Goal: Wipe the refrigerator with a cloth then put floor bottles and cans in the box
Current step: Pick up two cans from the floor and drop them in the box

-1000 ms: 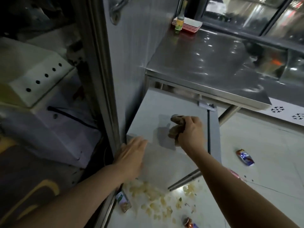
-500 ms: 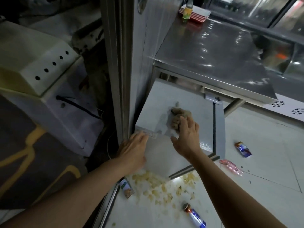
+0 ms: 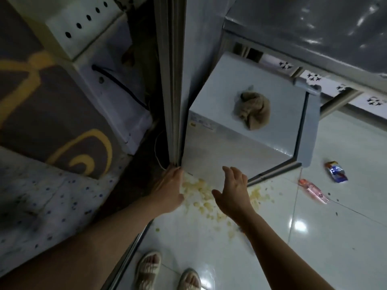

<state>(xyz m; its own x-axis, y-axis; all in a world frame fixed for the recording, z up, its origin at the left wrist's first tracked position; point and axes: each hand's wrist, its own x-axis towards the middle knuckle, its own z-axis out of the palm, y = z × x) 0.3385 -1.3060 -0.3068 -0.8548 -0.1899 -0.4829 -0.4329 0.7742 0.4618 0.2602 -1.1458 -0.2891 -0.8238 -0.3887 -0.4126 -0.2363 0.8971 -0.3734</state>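
Cloth point(image 3: 253, 110) bunched atop refrigerator point(image 3: 270, 132), left hand point(image 3: 168, 189) and right hand point(image 3: 233, 190) spread, empty, below its near edge.

brown cloth point(image 3: 253, 110) bunched on top of small white refrigerator point(image 3: 226, 97), left hand point(image 3: 167, 188) at door frame edge, right hand point(image 3: 233, 190) open above floor point(image 3: 314, 237), yellowish spill point(image 3: 199, 193) below hands, blue wrapper point(image 3: 335, 172) and pink bottle point(image 3: 313, 190) lying right, steel bench point(image 3: 314, 28) above

Left hand point(image 3: 168, 188) and right hand point(image 3: 233, 190) outstretched, fingers straight, both empty.
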